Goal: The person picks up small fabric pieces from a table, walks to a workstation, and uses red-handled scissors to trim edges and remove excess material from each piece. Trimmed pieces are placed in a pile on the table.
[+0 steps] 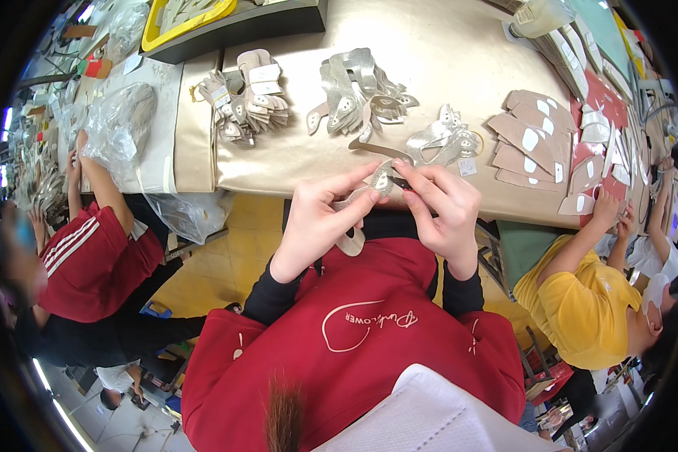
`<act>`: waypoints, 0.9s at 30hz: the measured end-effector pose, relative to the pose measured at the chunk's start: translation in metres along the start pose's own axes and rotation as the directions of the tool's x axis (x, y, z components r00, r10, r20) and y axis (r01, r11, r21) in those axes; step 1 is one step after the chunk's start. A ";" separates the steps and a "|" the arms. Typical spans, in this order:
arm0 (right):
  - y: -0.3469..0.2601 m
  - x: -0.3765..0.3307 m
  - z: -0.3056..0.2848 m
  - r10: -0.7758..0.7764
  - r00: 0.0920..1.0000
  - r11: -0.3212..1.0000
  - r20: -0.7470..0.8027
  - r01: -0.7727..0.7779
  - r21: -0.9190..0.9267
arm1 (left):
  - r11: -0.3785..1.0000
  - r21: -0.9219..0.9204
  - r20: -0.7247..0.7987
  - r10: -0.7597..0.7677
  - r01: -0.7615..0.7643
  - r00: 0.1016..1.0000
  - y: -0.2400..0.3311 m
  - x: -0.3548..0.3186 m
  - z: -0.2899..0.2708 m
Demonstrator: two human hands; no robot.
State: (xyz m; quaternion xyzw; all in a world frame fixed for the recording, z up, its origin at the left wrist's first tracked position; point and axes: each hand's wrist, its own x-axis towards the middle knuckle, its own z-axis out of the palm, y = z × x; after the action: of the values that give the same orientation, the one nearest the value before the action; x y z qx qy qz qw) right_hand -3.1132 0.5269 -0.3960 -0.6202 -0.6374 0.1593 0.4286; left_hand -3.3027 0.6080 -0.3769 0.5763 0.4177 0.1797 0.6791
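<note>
Over the table's near edge, my left hand (325, 212) pinches a small silver-grey shoe-upper piece (382, 183) with a pale patch and a curved end hanging below the fingers. My right hand (446, 205) is closed, its fingertips against the piece's right side. A small dark pointed tool (401, 183) shows between those fingertips; its exact kind is hidden by the hand. Just beyond, a narrow grey-brown strip (377, 148) curves toward the right fingers; I cannot tell whether it is held. Loose silver shoe-upper pieces (441, 139) lie closest to my right hand.
Two piles of cut shoe pieces, one silver (358, 87) and one beige (252, 98), lie farther back. Stacked brown panels (531, 135) spread at right. A black tray (241, 34) stands at the far left. Co-workers sit at left in a red sleeve (102, 256) and at right in a yellow shirt (580, 301).
</note>
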 end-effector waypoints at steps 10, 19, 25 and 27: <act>0.006 -0.003 0.011 -0.078 0.997 0.990 -0.023 0.075 -0.122 | 0.995 -0.084 0.077 -0.043 0.049 0.996 0.003 -0.003 -0.004; 0.003 -0.002 0.007 -0.108 0.994 0.988 -0.032 0.104 -0.112 | 0.995 -0.101 0.109 0.015 -0.004 0.994 0.002 -0.004 -0.005; 0.003 -0.002 0.006 -0.104 0.994 0.989 -0.031 0.100 -0.111 | 0.977 -0.196 0.148 -0.059 0.088 0.987 0.003 -0.004 -0.006; 0.004 -0.002 0.005 -0.075 0.994 0.996 -0.074 0.071 -0.063 | 0.982 -0.178 0.149 -0.041 0.068 0.988 0.004 -0.003 -0.006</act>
State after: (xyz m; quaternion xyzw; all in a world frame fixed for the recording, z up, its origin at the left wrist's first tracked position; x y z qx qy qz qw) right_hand -3.1147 0.5277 -0.4030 -0.6146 -0.6475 0.1005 0.4392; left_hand -3.3088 0.6106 -0.3721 0.5115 0.3647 0.1562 0.7622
